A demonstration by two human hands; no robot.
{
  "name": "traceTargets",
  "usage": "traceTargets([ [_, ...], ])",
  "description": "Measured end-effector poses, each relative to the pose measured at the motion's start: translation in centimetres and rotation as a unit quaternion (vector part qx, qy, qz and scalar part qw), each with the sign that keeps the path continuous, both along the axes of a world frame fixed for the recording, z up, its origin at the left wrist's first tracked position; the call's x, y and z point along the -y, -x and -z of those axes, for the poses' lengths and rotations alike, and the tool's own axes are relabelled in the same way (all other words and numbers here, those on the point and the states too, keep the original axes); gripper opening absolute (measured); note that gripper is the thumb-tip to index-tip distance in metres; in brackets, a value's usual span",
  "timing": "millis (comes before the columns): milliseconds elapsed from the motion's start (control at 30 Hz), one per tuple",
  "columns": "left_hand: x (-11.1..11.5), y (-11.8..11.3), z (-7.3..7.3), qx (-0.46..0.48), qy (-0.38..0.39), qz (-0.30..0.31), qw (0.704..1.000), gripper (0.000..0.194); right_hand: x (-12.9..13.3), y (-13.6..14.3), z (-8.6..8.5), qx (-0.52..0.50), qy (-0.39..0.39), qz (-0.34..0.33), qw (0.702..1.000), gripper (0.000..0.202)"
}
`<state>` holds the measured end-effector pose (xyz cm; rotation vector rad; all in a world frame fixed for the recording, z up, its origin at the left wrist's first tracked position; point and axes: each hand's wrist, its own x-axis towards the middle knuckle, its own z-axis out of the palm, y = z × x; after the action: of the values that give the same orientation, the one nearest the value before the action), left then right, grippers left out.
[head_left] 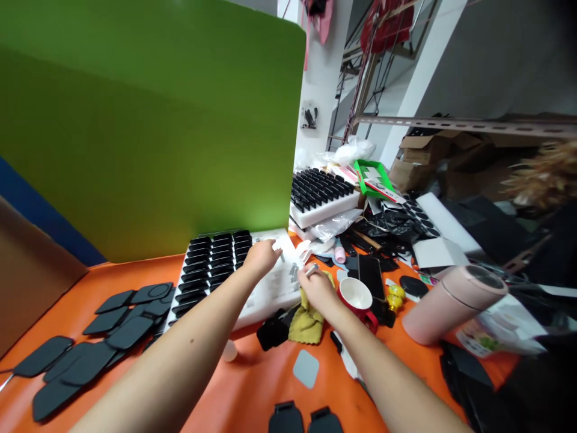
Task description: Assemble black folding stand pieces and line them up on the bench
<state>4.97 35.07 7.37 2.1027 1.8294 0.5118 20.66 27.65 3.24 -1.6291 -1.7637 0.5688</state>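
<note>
My left hand (pixel 260 257) is closed over the white foam tray (pixel 265 294), with a small whitish bit at its fingertips that I cannot make out. To its right, my right hand (pixel 318 287) is closed in a pinch near the tray's right edge, a pale sliver showing between the fingers. Rows of black flat pieces (pixel 220 255) stand upright in the left part of the tray. Small grey pieces (pixel 294 272) lie at its right side. A yellow cloth (pixel 306 322) lies beneath my right hand, next to a dark cloth (pixel 273 332).
A red mug (pixel 356 294) and a pink bottle (pixel 453 304) stand at right. Black square pads (pixel 85 361) lie in a heap at left. A grey rounded square (pixel 306 368) lies in front. Behind rises a green panel (pixel 153 126); another filled tray (pixel 322 195) sits farther back.
</note>
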Motion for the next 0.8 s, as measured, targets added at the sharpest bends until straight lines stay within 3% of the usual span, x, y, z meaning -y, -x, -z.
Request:
traceTargets([
  [167, 3.8, 2.0, -3.1, 0.036, -0.044, -0.007, 0.998, 0.034, 0.1, 0.0, 0.9, 0.009, 0.022, -0.020, 1.000, 0.013],
  [267, 8.9, 3.7, -4.4, 0.066, -0.054, -0.004, 0.996, 0.037, 3.0, -1.7, 1.0, -0.005, 0.032, -0.001, 0.999, 0.032],
  [333, 13.1, 4.7, -4.1, 0.085, -0.043, 0.005, 0.995, 0.036, 6.1, -3.0, 1.1, -0.012, 0.044, 0.000, 0.999, 0.032],
  [433, 19.3, 5.3, -1.5, 0.113, 0.042, 0.071, 0.990, 0.029, 11.1, -4.5, 1.1, -0.009, 0.079, -0.030, 0.996, 0.024],
  [567, 24.8, 3.9, 4.3, 0.079, 0.145, 0.135, 0.977, 0.038, 16.0, -5.2, 1.2, 0.056, 0.139, -0.122, 0.981, 0.023],
  [667, 26.1, 2.2, 7.6, 0.063, 0.150, 0.149, 0.975, 0.063, 18.0, -5.1, 1.6, 0.156, 0.149, -0.205, 0.955, 0.047],
  [733, 26.1, 1.5, 8.6, 0.067, 0.146, 0.140, 0.977, 0.071, 18.7, -4.9, 1.9, 0.208, 0.148, -0.225, 0.941, 0.064],
  [800, 26.1, 1.3, 9.0, 0.079, 0.141, 0.128, 0.978, 0.070, 18.8, -4.7, 2.1, 0.231, 0.154, -0.220, 0.935, 0.069],
])
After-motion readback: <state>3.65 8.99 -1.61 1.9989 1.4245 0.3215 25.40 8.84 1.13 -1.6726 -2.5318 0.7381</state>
